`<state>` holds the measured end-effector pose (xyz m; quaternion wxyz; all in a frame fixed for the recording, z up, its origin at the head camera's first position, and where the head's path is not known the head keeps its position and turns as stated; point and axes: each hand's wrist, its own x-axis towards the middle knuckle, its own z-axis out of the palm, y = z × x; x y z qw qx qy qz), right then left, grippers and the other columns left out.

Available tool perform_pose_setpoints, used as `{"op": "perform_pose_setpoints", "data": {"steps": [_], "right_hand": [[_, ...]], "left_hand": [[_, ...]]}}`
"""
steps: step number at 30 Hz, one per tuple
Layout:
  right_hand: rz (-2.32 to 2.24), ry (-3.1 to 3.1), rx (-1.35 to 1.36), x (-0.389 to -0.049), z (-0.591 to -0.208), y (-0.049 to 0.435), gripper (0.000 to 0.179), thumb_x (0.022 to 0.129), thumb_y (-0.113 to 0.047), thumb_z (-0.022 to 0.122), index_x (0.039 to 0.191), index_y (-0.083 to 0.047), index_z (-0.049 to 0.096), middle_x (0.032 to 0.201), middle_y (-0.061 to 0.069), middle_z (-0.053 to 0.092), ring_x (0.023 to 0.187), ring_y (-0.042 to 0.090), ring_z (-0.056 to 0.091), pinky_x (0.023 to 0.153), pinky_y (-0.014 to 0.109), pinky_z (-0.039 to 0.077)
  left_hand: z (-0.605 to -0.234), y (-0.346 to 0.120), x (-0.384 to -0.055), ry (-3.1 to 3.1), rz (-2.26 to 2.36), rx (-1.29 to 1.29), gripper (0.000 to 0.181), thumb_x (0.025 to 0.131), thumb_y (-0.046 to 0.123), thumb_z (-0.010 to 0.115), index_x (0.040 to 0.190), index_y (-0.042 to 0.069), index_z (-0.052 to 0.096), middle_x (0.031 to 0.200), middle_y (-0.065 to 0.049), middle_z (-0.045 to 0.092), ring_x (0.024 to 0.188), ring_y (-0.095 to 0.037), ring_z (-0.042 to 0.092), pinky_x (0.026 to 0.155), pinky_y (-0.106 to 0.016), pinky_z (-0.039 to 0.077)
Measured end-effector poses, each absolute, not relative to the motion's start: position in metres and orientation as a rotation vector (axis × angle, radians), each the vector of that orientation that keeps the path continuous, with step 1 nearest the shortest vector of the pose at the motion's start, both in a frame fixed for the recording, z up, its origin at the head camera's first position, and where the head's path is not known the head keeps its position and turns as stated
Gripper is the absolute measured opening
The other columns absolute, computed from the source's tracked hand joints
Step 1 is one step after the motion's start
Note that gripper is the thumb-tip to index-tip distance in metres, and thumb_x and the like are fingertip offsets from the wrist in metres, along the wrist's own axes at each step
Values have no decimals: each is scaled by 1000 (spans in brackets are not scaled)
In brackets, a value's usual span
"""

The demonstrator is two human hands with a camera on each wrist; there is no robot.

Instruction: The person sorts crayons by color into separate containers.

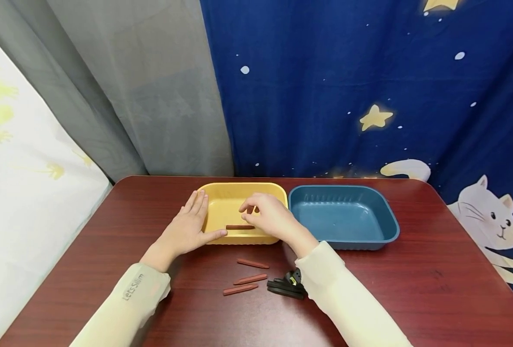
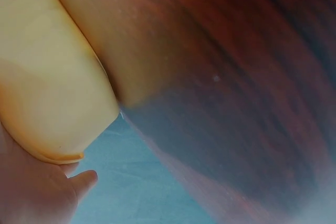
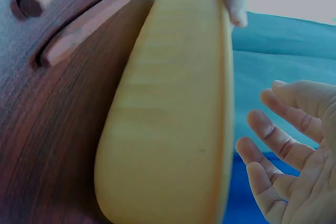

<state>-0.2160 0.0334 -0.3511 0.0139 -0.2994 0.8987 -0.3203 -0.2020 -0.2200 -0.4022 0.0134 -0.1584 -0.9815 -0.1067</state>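
Observation:
My left hand rests on the left end of a yellow bin, fingers straight along the rim and thumb at the front edge. In the left wrist view part of that hand shows against the bin's end. Over the bin hovers my right hand, fingers loosely bent; the right wrist view shows nothing between its fingers. Just below it, a dark reddish-brown stick appears inside the bin near the front wall. Several similar reddish-brown sticks lie on the table before the bin.
A blue bin stands close to the yellow one's right side. Black sticks and a black object with a yellow-green mark lie near the right sleeve, which partly covers them. Curtains hang behind the dark red wooden table.

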Motion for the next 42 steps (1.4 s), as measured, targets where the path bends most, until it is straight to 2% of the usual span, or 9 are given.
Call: {"op": "perform_pose_setpoints", "data": {"steps": [11, 23, 29, 42], "right_hand": [[-987, 2922, -1086, -181, -353, 46, 10, 91, -18, 70, 99, -14, 76, 90, -4, 67, 92, 20, 63, 79, 33, 52], [-955, 2903, -1109, -151, -364, 54, 8, 91, -19, 72, 98, -19, 75, 88, -10, 66, 80, 7, 62, 72, 23, 51], [-982, 2783, -1121, -146, -372, 55, 12, 91, -18, 72, 102, -16, 75, 91, -8, 68, 81, 6, 64, 73, 21, 52], [-754, 2625, -1111, -155, -386, 55, 20, 93, -21, 70, 111, -14, 75, 104, -2, 71, 94, 13, 66, 83, 27, 53]], "left_hand": [[-402, -221, -201, -3058, -329, -489, 116, 85, 78, 51, 156, -6, 13, 166, -20, 6, 155, -37, 1, 115, -65, 28], [-404, -222, -203, -3065, -356, -490, 117, 85, 79, 50, 157, -5, 12, 167, -19, 4, 155, -35, -2, 117, -62, 26], [-406, -223, -203, -3059, -359, -497, 117, 85, 78, 51, 156, -6, 12, 167, -20, 6, 155, -36, -2, 120, -59, 21], [-406, -224, -203, -3051, -402, -497, 117, 84, 80, 49, 157, -5, 12, 167, -18, 5, 156, -34, -4, 123, -56, 17]]}}
